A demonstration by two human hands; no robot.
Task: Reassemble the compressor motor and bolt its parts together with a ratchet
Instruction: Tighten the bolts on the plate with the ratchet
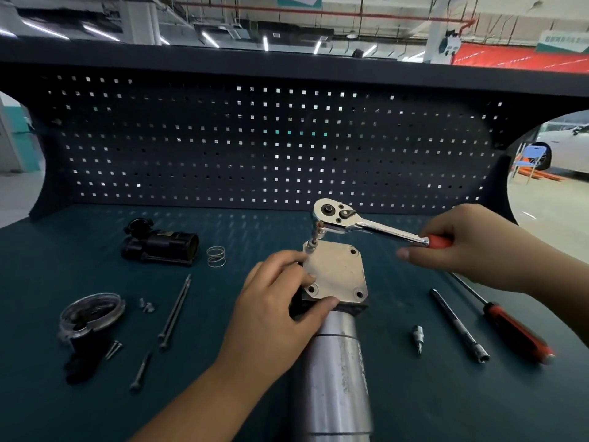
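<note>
Chrome ratchet (366,223) points left, head above motor (334,272).

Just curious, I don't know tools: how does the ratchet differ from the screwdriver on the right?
The ratchet is held raised by the right hand; the screwdriver lies untouched on the bench. The ratchet has a broad chrome head; the screwdriver has a thin dark shaft. Both have red grips.

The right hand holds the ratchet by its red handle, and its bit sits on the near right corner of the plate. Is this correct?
Not quite. In the head view the right hand does hold the ratchet by its red handle, but its bit sits on the far left corner of the plate.
</note>
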